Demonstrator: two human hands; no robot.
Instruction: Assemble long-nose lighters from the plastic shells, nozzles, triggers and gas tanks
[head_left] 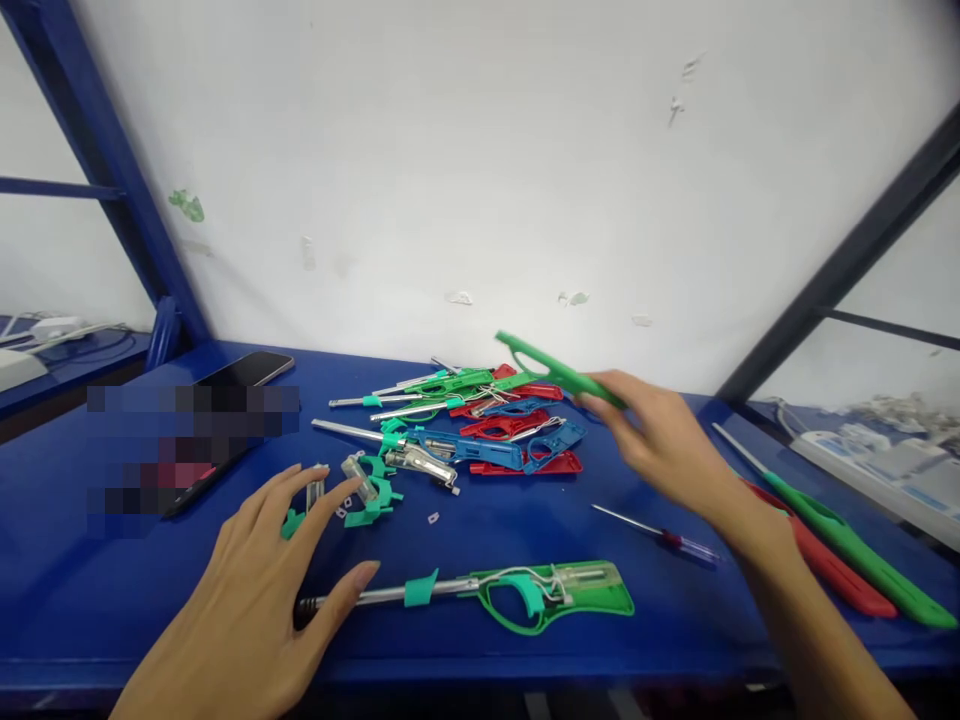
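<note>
A green lighter casing half [559,372] is gripped in my right hand [645,425], raised above the parts pile. My left hand [259,580] is spread low over the table, its thumb by the metal tube of an opened green lighter [611,598]. That lighter lies along the front edge with its wires, fuel tank and teal trigger exposed; my hand partly covers its black tube tip. Near my left fingertips are loose clear fuel tanks [361,480] and teal plastic pieces [375,505]. Small pale bits [433,518] lie close by.
Green, red and blue lighter parts [480,450] are heaped at the back centre. A screwdriver [686,545] lies to the right, beside whole green [847,540] and red [840,570] lighters. A phone [251,368] and a partly blurred dark object are at left. Behind stands a white wall.
</note>
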